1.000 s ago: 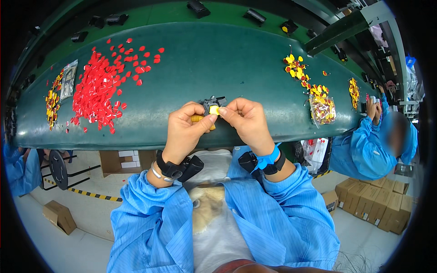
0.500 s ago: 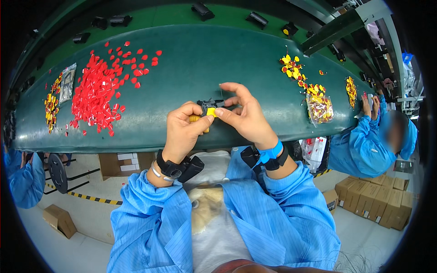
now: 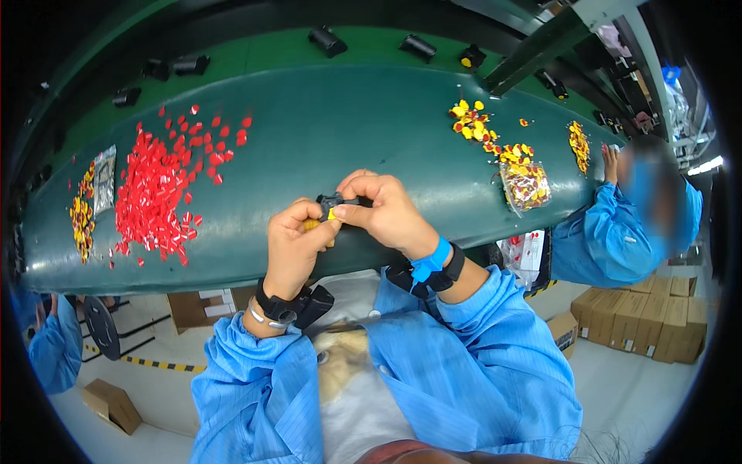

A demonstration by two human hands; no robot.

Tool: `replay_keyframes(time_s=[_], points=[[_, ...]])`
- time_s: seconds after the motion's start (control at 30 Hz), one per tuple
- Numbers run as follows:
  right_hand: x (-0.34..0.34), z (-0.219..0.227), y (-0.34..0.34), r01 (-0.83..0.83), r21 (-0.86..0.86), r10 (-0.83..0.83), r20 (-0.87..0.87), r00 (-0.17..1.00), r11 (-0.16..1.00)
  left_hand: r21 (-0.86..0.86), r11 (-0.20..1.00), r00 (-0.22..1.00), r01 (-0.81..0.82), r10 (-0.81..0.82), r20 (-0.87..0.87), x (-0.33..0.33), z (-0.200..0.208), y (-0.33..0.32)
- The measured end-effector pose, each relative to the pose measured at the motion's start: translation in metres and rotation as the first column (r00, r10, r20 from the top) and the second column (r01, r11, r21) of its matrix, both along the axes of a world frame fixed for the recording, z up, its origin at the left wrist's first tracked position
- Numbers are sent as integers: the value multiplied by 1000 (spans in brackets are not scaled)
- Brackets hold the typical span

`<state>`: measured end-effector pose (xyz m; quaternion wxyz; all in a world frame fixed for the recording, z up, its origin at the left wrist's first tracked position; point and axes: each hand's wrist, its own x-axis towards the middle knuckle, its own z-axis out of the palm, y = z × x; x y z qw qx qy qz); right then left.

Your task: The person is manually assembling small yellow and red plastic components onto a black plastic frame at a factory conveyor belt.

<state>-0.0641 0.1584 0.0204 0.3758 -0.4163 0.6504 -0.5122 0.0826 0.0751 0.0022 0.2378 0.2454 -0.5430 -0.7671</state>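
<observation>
Between my two hands, above the dark green tabletop (image 3: 325, 116), is a small black and yellow plastic part (image 3: 331, 203). My left hand (image 3: 296, 241) pinches its yellow lower end between thumb and fingers. From the other side my right hand (image 3: 380, 210) closes on it, thumb against the yellow face and bent fingers at the black end. My fingers cover much of the part, so its exact kind cannot be made out.
A pile of red petal-shaped pieces (image 3: 151, 197) spreads at the left, beside a clear packet (image 3: 104, 179) and yellow-red pieces (image 3: 81, 220). More yellow-red pieces (image 3: 470, 120) and a filled clear bag (image 3: 527, 185) lie right. Black parts (image 3: 328, 42) sit beyond. A co-worker (image 3: 610, 236) sits right.
My right fingers, spread apart before, have curled in onto the black end of the part. The whole view has shifted, with the table lower in it.
</observation>
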Motion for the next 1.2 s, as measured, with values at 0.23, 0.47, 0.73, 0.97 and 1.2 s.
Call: replay_keyframes(time_s=[0.23,0.47,0.73,0.97,1.2], points=[[-44,4,17,99,-119,-88,89,992,988,-270,963,997,18,4,81,-12,20,-62],[-165,23,43,521,-101,-369,-817,442,847,-976,215,894,-24,442,75,-86,41,-204],[-188,6,28,463,1,-109,-971,211,886,-979,156,801,135,564,200,-157,11,-257],[-198,-5,25,525,-65,-206,-955,214,849,-983,166,838,73,525,151,-132,32,-223],[-203,1,24,520,74,-39,-978,203,851,-911,353,965,213,67,252,-80,60,-139]])
